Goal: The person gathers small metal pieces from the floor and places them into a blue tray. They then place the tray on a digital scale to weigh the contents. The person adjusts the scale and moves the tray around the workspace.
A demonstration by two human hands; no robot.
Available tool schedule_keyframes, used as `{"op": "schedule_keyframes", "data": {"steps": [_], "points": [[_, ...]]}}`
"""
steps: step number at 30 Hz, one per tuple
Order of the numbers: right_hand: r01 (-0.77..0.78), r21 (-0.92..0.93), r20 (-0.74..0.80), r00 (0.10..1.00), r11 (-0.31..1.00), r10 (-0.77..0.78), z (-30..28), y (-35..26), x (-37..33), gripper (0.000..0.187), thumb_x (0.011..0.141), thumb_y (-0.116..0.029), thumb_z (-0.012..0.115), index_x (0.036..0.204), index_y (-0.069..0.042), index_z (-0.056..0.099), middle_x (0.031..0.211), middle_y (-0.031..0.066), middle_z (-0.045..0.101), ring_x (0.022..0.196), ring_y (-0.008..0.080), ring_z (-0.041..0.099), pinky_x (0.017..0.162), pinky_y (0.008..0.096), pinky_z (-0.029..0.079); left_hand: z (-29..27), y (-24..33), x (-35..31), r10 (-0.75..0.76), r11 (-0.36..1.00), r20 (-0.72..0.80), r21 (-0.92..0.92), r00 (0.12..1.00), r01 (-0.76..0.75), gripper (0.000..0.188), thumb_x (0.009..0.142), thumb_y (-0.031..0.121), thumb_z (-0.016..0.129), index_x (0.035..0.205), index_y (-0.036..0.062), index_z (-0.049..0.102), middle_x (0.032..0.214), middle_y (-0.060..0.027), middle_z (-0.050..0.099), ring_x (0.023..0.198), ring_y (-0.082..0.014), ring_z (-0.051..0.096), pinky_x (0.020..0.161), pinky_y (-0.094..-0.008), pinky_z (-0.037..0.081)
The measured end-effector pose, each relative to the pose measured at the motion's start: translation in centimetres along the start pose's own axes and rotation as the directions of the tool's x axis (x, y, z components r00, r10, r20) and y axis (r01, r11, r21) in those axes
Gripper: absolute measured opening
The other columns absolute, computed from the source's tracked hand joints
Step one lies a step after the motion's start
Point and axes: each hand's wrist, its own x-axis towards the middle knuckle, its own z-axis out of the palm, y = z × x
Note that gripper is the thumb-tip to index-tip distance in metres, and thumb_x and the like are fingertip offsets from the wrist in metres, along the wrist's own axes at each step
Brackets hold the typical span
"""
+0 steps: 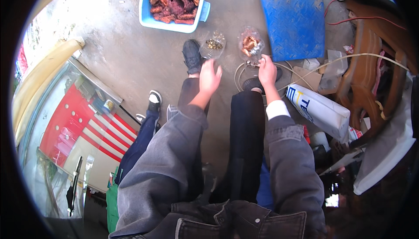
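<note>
My right hand (268, 74) is closed with thumb and finger pinched on a small shiny metal piece (252, 63), whose exact kind is too small to make out. Just beyond it, a clear plastic container (245, 33) holds copper-coloured coils (250, 45) and some silvery bits. My left hand (210, 78) hovers with its fingers bent and apart, and nothing shows in them. It is nearest to another clear plastic container (219, 52), where small brass-coloured pieces (214, 44) lie.
Farther off stands a light-blue tub (151, 24) of reddish-brown coiled parts (174, 4). A blue tread plate (293, 21) lies at the right, near a pale hose (340, 57), a white package (325, 113) and brown carved wood (363, 73). Another person's shoe (154, 101) is at the left, beside a glass-topped case (78, 117).
</note>
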Motion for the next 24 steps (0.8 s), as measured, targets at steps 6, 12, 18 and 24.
{"op": "schedule_keyframes", "data": {"steps": [6, 12, 18, 24], "points": [[-0.287, 0.056, -0.042, 0.956, 0.956, 0.290, 1.5, 1.4, -5.6, 0.015, 0.089, -0.017, 0.060, 0.095, -0.004, 0.064, 0.082, 0.0123, 0.070, 0.077, 0.0258, 0.069, 0.072, 0.0375, 0.053, 4.9, 0.4, 5.5, -0.285, 0.957, 0.070, -0.035, 0.956, 0.288, 0.047, 0.081, 0.032, 0.070, 0.111, -0.0022, 0.060, 0.107, -0.0195, 0.063, 0.104, -0.0338, 0.057, 0.092, -0.0417, 0.044], [-0.362, 0.175, -0.102, 0.918, 0.916, 0.383, 6.5, 0.9, -3.3, 0.038, 0.082, -0.034, 0.066, 0.103, -0.002, 0.067, 0.097, 0.0154, 0.070, 0.092, 0.0305, 0.067, 0.084, 0.0379, 0.049, 5.8, -0.1, 7.5, -0.357, 0.888, 0.162, -0.245, 0.920, 0.388, 0.049, 0.081, 0.039, 0.068, 0.104, -0.0034, 0.064, 0.101, -0.0204, 0.064, 0.102, -0.0325, 0.059, 0.090, -0.0395, 0.046], [-0.420, 0.356, 0.111, 0.906, 0.835, 0.408, 5.1, 0.0, -1.6, 0.040, 0.084, -0.039, 0.061, 0.097, -0.002, 0.069, 0.093, 0.0074, 0.071, 0.089, 0.0190, 0.065, 0.084, 0.0309, 0.046, 6.4, 0.9, 8.4, -0.371, 0.923, 0.025, -0.094, 0.928, 0.372, 0.046, 0.084, 0.040, 0.064, 0.096, -0.0045, 0.064, 0.093, -0.0211, 0.067, 0.091, -0.0353, 0.064, 0.083, -0.0415, 0.049], [-0.748, 0.591, 0.445, 0.614, 0.301, 0.652, 6.0, 0.5, 1.9, 0.040, 0.082, -0.027, 0.064, 0.115, -0.004, 0.058, 0.101, 0.0104, 0.067, 0.094, 0.0211, 0.064, 0.082, 0.0290, 0.049, 5.5, 0.3, 9.5, -0.471, 0.871, 0.081, -0.117, 0.878, 0.478, 0.031, 0.087, 0.030, 0.059, 0.090, 0.0001, 0.066, 0.091, -0.0241, 0.066, 0.089, -0.0395, 0.064, 0.081, -0.0453, 0.049]]}}
